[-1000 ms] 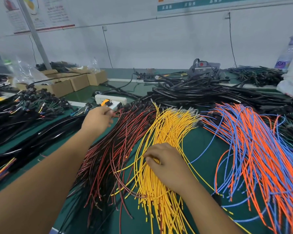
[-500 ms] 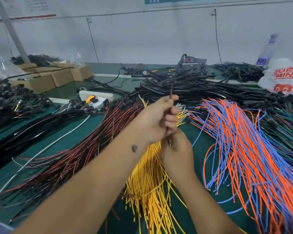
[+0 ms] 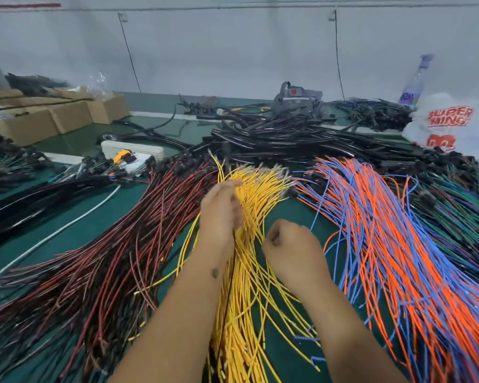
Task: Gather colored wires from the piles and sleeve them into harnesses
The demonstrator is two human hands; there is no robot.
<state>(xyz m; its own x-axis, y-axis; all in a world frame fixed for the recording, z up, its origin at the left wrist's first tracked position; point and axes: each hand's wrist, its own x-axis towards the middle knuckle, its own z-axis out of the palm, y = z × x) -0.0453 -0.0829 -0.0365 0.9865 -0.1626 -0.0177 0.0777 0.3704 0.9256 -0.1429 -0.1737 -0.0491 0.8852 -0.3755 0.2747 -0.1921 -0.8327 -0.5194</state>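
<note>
The yellow wires [image 3: 249, 275] lie in a long pile down the middle of the green table [image 3: 75, 222]. Red and black wires [image 3: 116, 272] fan out on their left, orange and blue wires [image 3: 385, 244] on their right. My left hand [image 3: 220, 214] is over the upper part of the yellow pile with its fingertips among the wires; it is blurred and its grip is unclear. My right hand [image 3: 291, 250] hovers over the pile's right edge with the fingers curled into a fist, and nothing shows in it. A dark wire [image 3: 226, 302] runs beside my left forearm.
Black sleeving tubes [image 3: 288, 139] are heaped behind the piles. A white power strip [image 3: 133, 150] and cardboard boxes [image 3: 67, 117] stand at the back left, black harnesses [image 3: 25, 197] at the left. A white printed bag [image 3: 451, 125] and a bottle [image 3: 418, 78] are at the back right.
My hands were together, holding a thin dark wire upright above the yellow pile. They have come apart and dropped: the left onto the yellow wires, the right back and to the right.
</note>
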